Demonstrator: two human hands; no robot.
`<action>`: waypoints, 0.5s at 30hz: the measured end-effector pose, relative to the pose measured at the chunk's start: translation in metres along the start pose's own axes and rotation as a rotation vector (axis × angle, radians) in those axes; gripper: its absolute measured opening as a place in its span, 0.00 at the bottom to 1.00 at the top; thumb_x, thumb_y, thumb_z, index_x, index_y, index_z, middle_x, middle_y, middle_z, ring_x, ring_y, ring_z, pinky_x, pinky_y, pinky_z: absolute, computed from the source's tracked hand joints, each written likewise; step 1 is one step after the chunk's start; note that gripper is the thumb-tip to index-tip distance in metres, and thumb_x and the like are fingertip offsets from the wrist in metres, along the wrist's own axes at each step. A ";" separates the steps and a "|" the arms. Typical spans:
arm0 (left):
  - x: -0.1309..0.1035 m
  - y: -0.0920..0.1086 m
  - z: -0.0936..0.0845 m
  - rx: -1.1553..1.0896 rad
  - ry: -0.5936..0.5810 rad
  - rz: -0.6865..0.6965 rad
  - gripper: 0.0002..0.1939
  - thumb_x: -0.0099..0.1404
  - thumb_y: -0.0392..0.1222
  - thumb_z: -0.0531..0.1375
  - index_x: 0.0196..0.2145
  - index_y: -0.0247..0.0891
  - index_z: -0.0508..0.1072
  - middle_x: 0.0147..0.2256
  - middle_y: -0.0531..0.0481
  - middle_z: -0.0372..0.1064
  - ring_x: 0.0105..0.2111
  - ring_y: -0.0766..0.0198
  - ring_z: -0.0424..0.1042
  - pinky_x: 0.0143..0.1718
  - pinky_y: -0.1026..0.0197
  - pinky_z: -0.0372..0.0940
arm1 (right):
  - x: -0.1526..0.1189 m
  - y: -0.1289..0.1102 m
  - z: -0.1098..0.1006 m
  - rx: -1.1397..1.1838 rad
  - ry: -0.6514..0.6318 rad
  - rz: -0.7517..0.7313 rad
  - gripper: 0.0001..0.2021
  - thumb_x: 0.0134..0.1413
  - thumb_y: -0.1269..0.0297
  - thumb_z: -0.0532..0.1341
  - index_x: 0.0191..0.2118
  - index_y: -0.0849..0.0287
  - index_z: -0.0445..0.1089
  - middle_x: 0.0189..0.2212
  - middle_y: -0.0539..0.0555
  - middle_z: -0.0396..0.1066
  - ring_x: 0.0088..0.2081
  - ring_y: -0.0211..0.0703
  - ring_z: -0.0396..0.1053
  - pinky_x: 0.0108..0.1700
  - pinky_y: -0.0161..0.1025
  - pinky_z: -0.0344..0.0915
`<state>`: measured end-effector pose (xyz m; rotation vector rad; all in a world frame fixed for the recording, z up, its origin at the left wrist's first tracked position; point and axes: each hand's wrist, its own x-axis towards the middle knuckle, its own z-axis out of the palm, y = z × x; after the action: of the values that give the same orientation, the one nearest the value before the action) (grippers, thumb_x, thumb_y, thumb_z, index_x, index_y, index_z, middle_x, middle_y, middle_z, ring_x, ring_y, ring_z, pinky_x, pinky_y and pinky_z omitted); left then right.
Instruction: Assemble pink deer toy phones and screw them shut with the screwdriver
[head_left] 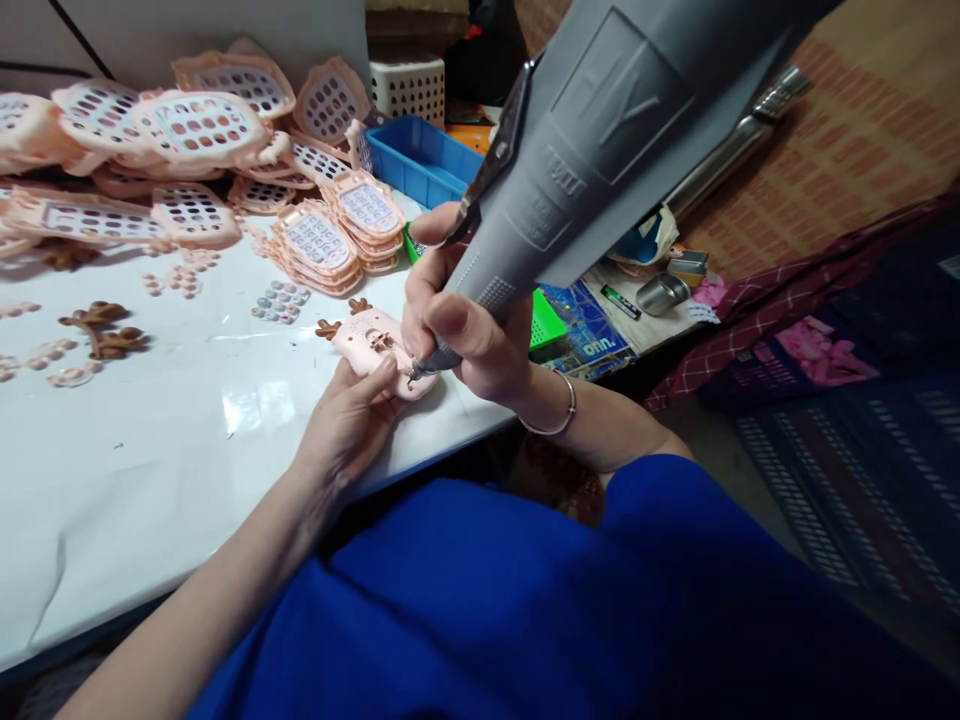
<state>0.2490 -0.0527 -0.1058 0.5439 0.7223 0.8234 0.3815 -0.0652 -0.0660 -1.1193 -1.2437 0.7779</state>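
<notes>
My left hand grips the lower left edge of a pink plastic case with brown antlers, thumb on top, near the table's front edge. My right hand is wrapped round the narrow lower end of a large grey power screwdriver, which slants down from the upper right. Its metal tip meets the lower right part of the case. A small dark opening with parts in it shows in the middle of the case. The fingers of my left hand under the case are partly hidden.
Pink frames with perforated panels are heaped at the back left. Stacked keypad pieces, colored buttons and brown antler parts lie on the white table. Behind stands a blue bin; a metal cup is at right.
</notes>
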 end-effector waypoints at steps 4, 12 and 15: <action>-0.001 0.002 0.001 0.018 0.010 -0.027 0.14 0.56 0.31 0.71 0.40 0.37 0.77 0.38 0.48 0.79 0.33 0.63 0.77 0.37 0.63 0.75 | 0.005 0.000 0.000 0.052 -0.017 -0.074 0.31 0.44 0.29 0.66 0.44 0.48 0.71 0.24 0.49 0.69 0.30 0.46 0.74 0.37 0.45 0.75; -0.002 0.003 0.000 0.126 -0.016 -0.037 0.25 0.44 0.30 0.74 0.42 0.37 0.77 0.39 0.49 0.80 0.38 0.62 0.78 0.41 0.62 0.75 | 0.021 0.013 0.005 -0.078 0.073 -0.225 0.45 0.48 0.18 0.49 0.59 0.51 0.60 0.30 0.49 0.68 0.24 0.38 0.67 0.29 0.38 0.71; -0.002 0.003 0.002 0.117 -0.008 -0.028 0.26 0.42 0.30 0.75 0.41 0.38 0.77 0.39 0.50 0.80 0.36 0.63 0.78 0.40 0.62 0.75 | 0.018 0.017 0.005 -0.185 -0.004 -0.225 0.46 0.51 0.18 0.44 0.58 0.52 0.63 0.31 0.52 0.68 0.27 0.40 0.70 0.31 0.38 0.72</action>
<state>0.2479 -0.0531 -0.1017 0.6406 0.7728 0.7557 0.3823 -0.0423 -0.0762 -1.1018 -1.4387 0.5040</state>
